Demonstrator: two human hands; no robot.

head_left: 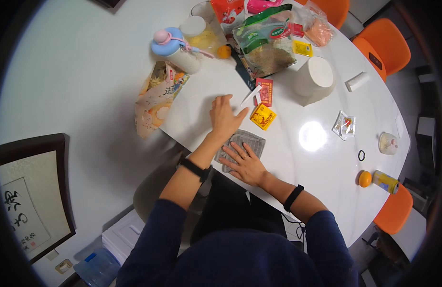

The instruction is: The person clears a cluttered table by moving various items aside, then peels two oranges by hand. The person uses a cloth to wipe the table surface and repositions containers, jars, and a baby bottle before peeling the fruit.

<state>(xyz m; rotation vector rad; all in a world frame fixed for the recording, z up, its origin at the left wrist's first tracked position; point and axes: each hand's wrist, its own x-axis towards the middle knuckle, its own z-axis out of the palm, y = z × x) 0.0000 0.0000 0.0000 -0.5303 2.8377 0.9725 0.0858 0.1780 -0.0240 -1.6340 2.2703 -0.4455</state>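
Note:
A folded grey checked cloth [253,141] lies at the near edge of the white table. My right hand [247,165] rests flat on it, fingers spread, with a ring on one finger. Just beyond the cloth, my left hand [226,117] is over the tabletop, thumb apart from its bent fingers and nothing in its grasp. Right of that hand are a small yellow box [263,116], a red packet [266,91] and a slim white stick-like item [250,95] lying partly over the packet. Both wrists wear black bands.
Along the wall side stand a blue-lidded bottle [183,55] and a crumpled snack bag [156,98]. Farther back are a large green-and-clear food bag [266,45] and a white paper roll [314,79]. An orange fruit [365,179] and a yellow can [386,182] sit at the right edge.

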